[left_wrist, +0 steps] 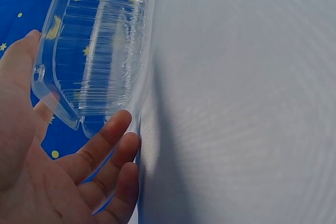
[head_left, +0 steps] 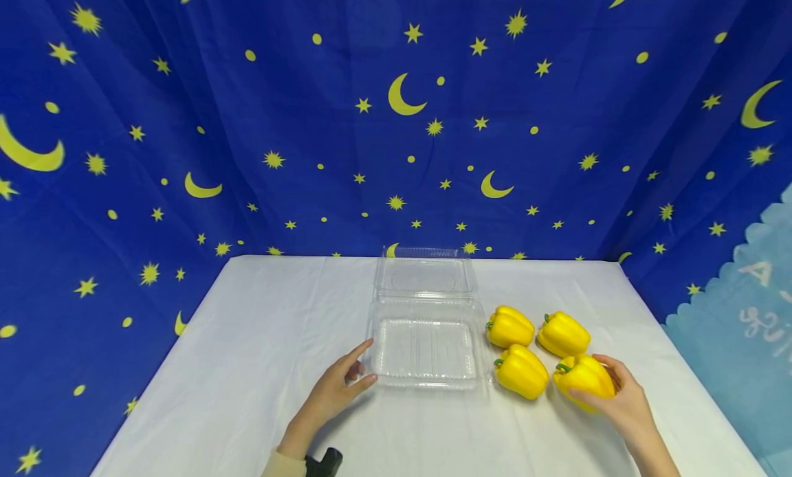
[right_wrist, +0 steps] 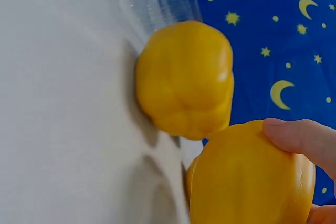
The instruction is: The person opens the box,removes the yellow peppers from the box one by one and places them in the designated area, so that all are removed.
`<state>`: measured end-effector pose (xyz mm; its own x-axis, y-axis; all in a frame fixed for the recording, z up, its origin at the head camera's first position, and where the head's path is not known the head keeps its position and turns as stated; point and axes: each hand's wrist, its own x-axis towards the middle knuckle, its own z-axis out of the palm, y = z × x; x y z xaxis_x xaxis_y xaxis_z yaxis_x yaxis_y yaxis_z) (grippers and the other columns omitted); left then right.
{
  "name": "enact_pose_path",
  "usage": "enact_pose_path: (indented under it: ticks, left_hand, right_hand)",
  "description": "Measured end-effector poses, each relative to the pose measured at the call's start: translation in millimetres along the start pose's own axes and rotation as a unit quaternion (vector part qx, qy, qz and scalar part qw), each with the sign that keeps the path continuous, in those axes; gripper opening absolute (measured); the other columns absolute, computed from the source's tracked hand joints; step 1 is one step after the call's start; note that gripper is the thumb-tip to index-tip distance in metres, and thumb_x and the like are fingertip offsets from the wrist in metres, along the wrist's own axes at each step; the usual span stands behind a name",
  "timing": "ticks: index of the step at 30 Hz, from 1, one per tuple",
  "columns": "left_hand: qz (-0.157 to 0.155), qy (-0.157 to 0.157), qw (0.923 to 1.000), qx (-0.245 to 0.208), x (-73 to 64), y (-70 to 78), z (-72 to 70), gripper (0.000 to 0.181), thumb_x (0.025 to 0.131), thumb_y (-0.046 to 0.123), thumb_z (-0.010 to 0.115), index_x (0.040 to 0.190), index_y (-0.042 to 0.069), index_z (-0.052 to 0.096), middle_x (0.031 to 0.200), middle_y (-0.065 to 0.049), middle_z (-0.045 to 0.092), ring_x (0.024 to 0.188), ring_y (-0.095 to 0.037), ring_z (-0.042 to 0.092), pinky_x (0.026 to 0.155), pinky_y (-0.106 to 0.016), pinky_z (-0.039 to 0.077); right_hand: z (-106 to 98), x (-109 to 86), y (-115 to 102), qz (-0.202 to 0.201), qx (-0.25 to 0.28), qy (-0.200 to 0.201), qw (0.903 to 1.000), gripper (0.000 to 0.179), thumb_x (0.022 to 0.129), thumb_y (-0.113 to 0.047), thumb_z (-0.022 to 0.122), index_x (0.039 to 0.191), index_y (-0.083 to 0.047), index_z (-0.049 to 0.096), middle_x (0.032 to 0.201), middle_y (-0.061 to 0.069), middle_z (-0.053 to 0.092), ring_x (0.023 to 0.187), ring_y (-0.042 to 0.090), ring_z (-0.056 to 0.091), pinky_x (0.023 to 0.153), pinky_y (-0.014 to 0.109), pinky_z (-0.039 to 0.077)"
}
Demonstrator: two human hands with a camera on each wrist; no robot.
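A clear plastic clamshell container [head_left: 427, 383] lies open on the white cloth, its lid [head_left: 427, 264] folded back toward the curtain. My left hand [head_left: 334, 389] is at the container's left edge with fingers spread and loosely bent; the left wrist view shows the ribbed container wall [left_wrist: 100, 40] beside the fingertips [left_wrist: 123, 121]. Whether they touch it I cannot tell. On the right, my right hand [head_left: 625, 401] grips a yellow bell pepper [head_left: 584, 377]. In the right wrist view the thumb [right_wrist: 299, 135] presses on that pepper [right_wrist: 247, 177]; the other fingers are mostly hidden.
Three more yellow bell peppers stand right of the container: one near it at the back [head_left: 510, 327], one in front [head_left: 522, 372], one farther right [head_left: 564, 334]. White cloth [head_left: 278, 312] covers the table. A blue star-and-moon curtain [head_left: 346, 140] hangs behind.
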<state>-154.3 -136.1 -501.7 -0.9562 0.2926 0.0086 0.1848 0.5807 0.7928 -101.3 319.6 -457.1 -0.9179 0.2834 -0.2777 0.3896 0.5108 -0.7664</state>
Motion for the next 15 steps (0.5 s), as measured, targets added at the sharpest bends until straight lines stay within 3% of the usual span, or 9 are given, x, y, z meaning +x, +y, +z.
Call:
enact_pose_path:
  ticks: [15]
  left_hand:
    - [0.002,-0.002,1.0,-0.002,0.0,-3.0,0.6,0.062,0.09,0.036,0.064,0.145,0.022,0.039,0.103,-0.004,0.058,0.093,-0.015,0.051,0.08,-0.034,0.045]
  right_hand:
    - [9.5,7.4,10.4,-0.003,-0.04,-0.015,0.9991,0.098,0.079,-0.035,0.077,0.146,0.003,0.017,0.144,0.035,0.027,0.129,0.047,0.033,0.107,0.061,0.027]
